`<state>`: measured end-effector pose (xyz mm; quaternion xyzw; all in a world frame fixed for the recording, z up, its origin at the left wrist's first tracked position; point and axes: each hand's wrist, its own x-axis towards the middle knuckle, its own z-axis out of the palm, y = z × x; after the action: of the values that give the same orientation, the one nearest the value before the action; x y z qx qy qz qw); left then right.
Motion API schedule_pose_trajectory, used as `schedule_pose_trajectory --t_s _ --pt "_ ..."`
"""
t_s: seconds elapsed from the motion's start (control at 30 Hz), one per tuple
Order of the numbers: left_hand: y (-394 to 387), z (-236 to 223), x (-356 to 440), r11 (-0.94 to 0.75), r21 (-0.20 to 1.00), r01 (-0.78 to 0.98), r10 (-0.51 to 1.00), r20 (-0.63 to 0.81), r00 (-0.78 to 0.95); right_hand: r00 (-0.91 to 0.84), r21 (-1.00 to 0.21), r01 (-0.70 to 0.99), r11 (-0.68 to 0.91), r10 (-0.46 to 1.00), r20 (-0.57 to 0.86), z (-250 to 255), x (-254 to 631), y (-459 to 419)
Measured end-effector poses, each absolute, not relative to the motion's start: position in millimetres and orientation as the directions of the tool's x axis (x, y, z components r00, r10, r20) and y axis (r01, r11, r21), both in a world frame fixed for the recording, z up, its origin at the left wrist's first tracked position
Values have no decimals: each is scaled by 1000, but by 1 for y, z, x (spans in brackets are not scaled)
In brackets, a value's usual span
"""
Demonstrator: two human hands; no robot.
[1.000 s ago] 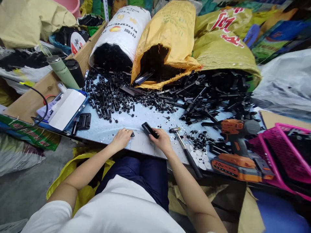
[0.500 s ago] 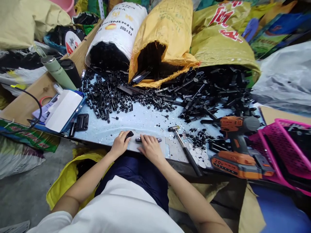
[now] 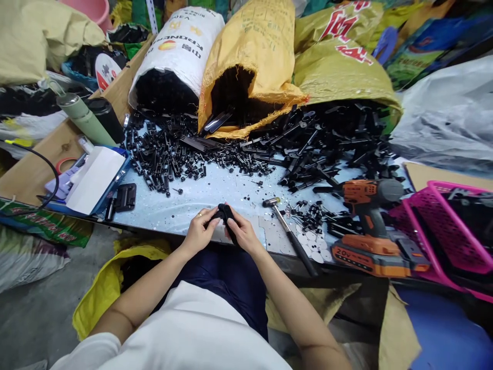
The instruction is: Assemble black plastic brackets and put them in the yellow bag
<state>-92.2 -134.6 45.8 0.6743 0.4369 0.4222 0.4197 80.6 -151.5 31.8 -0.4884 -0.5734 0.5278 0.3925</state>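
Both hands are raised together over the front edge of the blue-topped table (image 3: 181,208). My left hand (image 3: 199,229) pinches a small black part (image 3: 216,214), mostly covered by the fingers. Between the fingers and thumb of my right hand (image 3: 244,234) is a long black part (image 3: 228,215), tilted, its upper end touching or nearly touching the small one. The exact kind of either part cannot be made out. To the right of my hands lies a hammer (image 3: 289,231) with a black grip. Pins with black heads (image 3: 310,215) are scattered beyond it.
An orange cordless drill (image 3: 367,221) stands at the right, by a pink basket (image 3: 435,231). Heaps of black parts (image 3: 162,154) spill from a white sack (image 3: 179,46), an orange sack (image 3: 265,56) and an olive sack (image 3: 339,72). A green bottle (image 3: 87,121) stands left.
My right hand has lifted the long black part off the table and tilted it up. My left hand has moved right, bringing the small black part against or close to it.
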Motion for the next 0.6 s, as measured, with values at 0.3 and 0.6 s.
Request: schedule_pose_trajectory --t_s 0.3,0.6 --pt "-133 51 -79 -475 829 297 876 413 249 -251 -901 350 258 952 175 37 93 -158" --pt "-124 49 -76 -507 804 310 858 433 278 -147 -859 443 257 966 213 25 77 -161"
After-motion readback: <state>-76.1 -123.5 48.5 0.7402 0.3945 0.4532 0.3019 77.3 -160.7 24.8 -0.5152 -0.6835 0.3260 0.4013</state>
